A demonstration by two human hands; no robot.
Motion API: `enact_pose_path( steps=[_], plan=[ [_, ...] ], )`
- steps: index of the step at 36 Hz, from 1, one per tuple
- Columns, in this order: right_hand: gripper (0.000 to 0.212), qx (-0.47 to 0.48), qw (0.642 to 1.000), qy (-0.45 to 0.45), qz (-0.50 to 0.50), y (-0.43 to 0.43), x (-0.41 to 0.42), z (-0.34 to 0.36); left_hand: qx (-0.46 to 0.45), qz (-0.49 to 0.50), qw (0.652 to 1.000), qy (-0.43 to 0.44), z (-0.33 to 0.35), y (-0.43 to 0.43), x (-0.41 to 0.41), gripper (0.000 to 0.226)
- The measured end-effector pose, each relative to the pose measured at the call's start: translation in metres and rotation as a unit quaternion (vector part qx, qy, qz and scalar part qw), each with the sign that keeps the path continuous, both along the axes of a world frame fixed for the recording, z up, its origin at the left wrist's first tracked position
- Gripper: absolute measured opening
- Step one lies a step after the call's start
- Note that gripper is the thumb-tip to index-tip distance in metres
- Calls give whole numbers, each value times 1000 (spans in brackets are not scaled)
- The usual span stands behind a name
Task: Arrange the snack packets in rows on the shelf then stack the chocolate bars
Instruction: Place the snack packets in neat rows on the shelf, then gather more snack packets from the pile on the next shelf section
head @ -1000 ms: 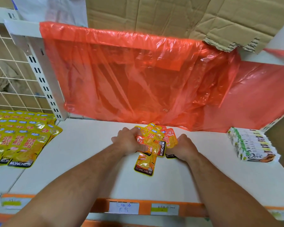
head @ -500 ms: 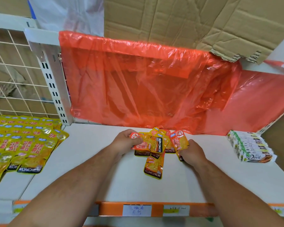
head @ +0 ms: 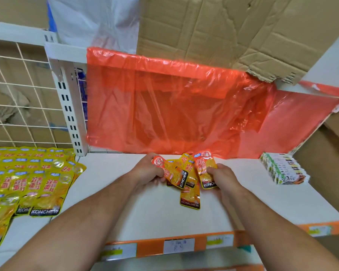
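A small heap of orange snack packets [head: 188, 178] lies mid-shelf on the white shelf [head: 125, 202]. My left hand [head: 148, 171] grips one orange packet [head: 165, 169] at the heap's left side. My right hand [head: 220, 176] pinches another orange packet [head: 205, 169], tilted up at the heap's right. One packet [head: 190, 198] lies flat in front of the heap. Yellow snack packets [head: 27, 178] lie in overlapping rows on the neighbouring shelf at the left. A stack of chocolate bars [head: 283, 171] sits at the shelf's right end.
An orange plastic sheet [head: 174, 110] hangs over the back of the shelf. Cardboard [head: 233, 32] leans above it. A white slotted upright [head: 69, 110] and wire grid [head: 18, 94] stand at the left. Price labels [head: 178, 245] line the orange front edge.
Both hands have drawn apart, each lifting an orange packet out of the heap. The view has shifted slightly, so the shelf contents sit further right and lower.
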State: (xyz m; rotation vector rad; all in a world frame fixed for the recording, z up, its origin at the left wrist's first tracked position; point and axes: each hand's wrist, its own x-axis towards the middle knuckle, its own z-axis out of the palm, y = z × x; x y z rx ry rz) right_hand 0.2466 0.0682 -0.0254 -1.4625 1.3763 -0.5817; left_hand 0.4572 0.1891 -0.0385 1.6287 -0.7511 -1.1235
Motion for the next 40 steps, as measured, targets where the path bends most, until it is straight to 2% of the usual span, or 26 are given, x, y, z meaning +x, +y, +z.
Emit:
enact_pose_path(
  steps=[3,9,11,14,18,19,22,24,27,29,35,40],
  plan=[
    [8,15,999,-22,20,14,4,2,-19,5,1000,19,-3,7,6,59],
    [15,55,992,-88,74,39,13,-2,-17,0,1000,-6,-8,24,13,40],
    [23,60,989,-95,91,43,15,-5,-17,4,1000,-4,-9,30,13,29],
    [48,60,987,-86,124,47,19,-6,-19,11,1000,-2,-8,38,10,9],
    [69,57,981,-86,162,54,22,-3,-32,55,998,-3,-5,47,2,19],
    [64,55,980,-89,170,56,22,-2,-36,71,997,-7,-4,50,0,17],
    [21,32,975,-82,203,69,23,7,-51,111,991,44,-2,61,-11,8],
    [26,37,972,-86,216,73,22,7,-62,127,987,73,0,70,-22,11],
    [32,19,969,-83,230,80,20,7,-67,134,984,100,2,84,-39,29],
    [25,32,965,-83,246,84,19,5,-67,152,981,100,1,93,-50,28],
    [29,33,948,-76,308,108,15,4,-67,247,964,67,0,124,-76,25],
    [5,49,932,-71,353,130,23,-3,-72,316,944,57,-1,157,-85,23]
  ],
)
